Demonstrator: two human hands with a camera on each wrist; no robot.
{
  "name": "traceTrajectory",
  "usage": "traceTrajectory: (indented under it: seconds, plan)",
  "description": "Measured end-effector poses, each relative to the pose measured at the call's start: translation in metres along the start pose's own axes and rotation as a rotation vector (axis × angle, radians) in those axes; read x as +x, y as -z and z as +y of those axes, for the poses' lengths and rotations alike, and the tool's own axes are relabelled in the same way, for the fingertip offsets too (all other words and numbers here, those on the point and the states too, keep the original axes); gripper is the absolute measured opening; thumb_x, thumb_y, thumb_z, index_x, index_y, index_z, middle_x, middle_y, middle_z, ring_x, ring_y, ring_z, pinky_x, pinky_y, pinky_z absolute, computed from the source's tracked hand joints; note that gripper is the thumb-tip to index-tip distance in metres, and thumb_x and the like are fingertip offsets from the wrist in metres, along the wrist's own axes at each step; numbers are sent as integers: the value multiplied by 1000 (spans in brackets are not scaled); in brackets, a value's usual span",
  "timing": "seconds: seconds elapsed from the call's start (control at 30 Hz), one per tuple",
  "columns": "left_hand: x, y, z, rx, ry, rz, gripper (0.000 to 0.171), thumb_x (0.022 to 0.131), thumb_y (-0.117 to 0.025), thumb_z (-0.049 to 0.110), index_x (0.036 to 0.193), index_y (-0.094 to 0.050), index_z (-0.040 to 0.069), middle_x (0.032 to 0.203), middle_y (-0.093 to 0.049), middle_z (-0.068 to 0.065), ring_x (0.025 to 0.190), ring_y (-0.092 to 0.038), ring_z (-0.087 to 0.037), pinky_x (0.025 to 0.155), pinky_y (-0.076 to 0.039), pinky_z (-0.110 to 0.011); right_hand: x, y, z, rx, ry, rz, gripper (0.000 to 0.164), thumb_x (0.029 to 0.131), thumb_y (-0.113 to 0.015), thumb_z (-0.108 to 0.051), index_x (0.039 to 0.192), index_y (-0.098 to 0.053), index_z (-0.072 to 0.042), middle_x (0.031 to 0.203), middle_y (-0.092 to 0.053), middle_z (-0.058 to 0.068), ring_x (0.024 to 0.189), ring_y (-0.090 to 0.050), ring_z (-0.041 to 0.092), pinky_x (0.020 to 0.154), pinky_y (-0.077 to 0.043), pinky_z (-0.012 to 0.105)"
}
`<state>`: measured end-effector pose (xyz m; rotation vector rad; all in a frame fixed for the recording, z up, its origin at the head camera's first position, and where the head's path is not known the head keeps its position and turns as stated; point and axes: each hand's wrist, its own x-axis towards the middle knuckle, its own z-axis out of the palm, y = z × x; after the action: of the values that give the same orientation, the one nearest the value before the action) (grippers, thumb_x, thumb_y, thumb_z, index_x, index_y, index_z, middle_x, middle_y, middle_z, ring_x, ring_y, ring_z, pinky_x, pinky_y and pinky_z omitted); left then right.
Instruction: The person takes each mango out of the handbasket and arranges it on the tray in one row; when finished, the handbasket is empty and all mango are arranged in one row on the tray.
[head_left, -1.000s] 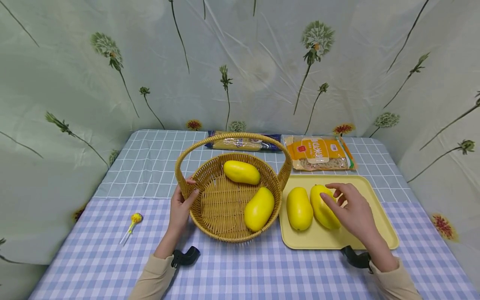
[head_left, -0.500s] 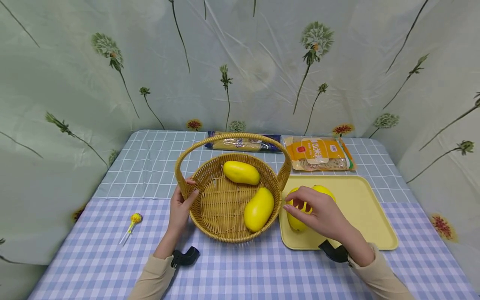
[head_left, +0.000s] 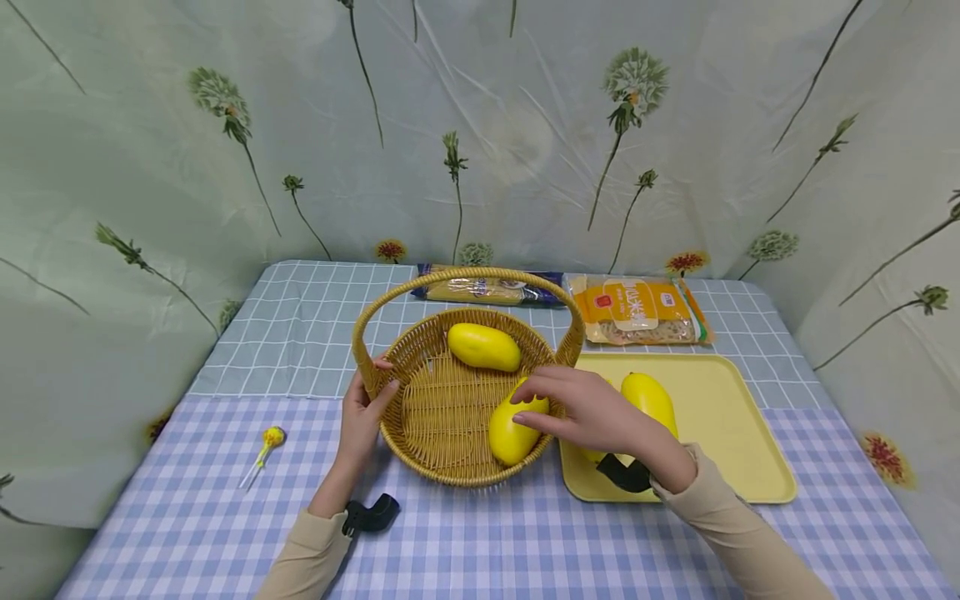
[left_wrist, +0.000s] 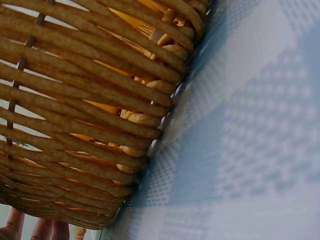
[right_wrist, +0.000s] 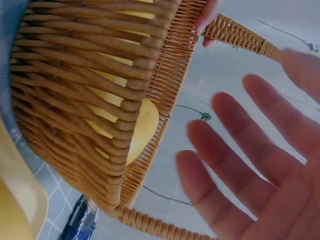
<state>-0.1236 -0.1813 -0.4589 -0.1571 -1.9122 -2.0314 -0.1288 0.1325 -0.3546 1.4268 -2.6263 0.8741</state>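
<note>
A round wicker basket [head_left: 442,417] with a tall arched handle stands mid-table. My left hand [head_left: 362,417] grips its left side at the foot of the handle, thumb over the rim; its fingers [left_wrist: 42,229] show under the basket in the left wrist view. Two yellow mangoes lie inside, a rear mango [head_left: 483,347] and a front mango [head_left: 512,433]. Over the basket's right rim reaches my right hand [head_left: 581,408], its spread, relaxed fingers [right_wrist: 235,130] holding nothing and overlapping the front mango in the head view. To the right, a yellow tray [head_left: 731,433] bears another mango [head_left: 651,402] and one mostly hidden by my hand.
Behind the basket lies a blue-ended spaghetti packet [head_left: 480,290], and behind the tray an orange food bag [head_left: 641,310]. A yellow lollipop-like item [head_left: 272,437] rests at the left on the checked tablecloth [head_left: 225,517]. A printed curtain [head_left: 517,150] backs the table.
My right hand has moved left from above the tray's mangoes to above the basket's right side. The left hand has kept its grip, and the mangoes have not moved.
</note>
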Motion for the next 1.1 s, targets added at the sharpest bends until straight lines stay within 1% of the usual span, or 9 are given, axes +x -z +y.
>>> traceTrajectory:
  seconds: [0.1,0.2,0.33,0.5,0.67,0.83,1.0,1.1]
  plan:
    - [0,0,1,6,2,1,25,91,-56,-6,115,-48,-11,140,-43,-21,131,-35,-30,101,-32,-23,8,0,2,-7,-5,-80,28,94,-59,-36,109,-66,-14,103,-61,-5,93,-56,12,80,-47,31]
    - [0,-1,1,13,6,4,25,91,-56,-6,115,-48,-11,139,-43,-21,131,-36,-29,101,-31,-24,14,-1,4,-3,-24,-138,30,94,-60,-36,112,-66,-13,107,-61,-4,99,-55,15,85,-46,34]
    - [0,-2,2,12,-1,8,25,91,-56,-7,114,-49,-11,138,-43,-22,130,-37,-29,101,-31,-24,21,-4,8,-4,-42,-189,29,92,-62,-36,111,-66,-14,109,-60,-3,102,-52,16,88,-43,36]
    - [-1,-2,2,3,-17,9,24,90,-55,-8,113,-49,-11,137,-44,-23,130,-37,-29,101,-32,-24,26,-9,11,-32,-69,-247,30,89,-67,-35,111,-65,-14,110,-58,-2,104,-50,18,91,-40,38]
    - [0,-2,2,-7,-25,4,24,90,-55,-9,113,-48,-12,137,-44,-23,129,-38,-29,100,-33,-24,29,-13,13,-70,-93,-285,35,83,-74,-31,112,-65,-13,110,-59,0,103,-49,18,92,-39,38]
    - [1,-1,0,-13,-30,1,24,90,-56,-8,113,-48,-12,137,-44,-22,130,-37,-29,100,-33,-24,30,-16,14,-112,-99,-294,40,79,-78,-31,112,-65,-12,108,-58,1,101,-49,20,90,-40,38]
    - [0,-1,0,-7,-34,3,24,90,-56,-8,113,-48,-12,137,-44,-22,130,-38,-29,100,-33,-24,33,-18,13,-96,-127,-300,44,78,-77,-35,113,-65,-10,108,-58,3,100,-50,21,88,-40,39]
    - [0,-1,1,1,-34,3,24,91,-56,-7,113,-48,-11,137,-44,-23,129,-38,-28,100,-33,-24,35,-19,14,-74,-163,-317,47,78,-77,-37,114,-64,-9,110,-58,5,101,-49,22,88,-41,40]
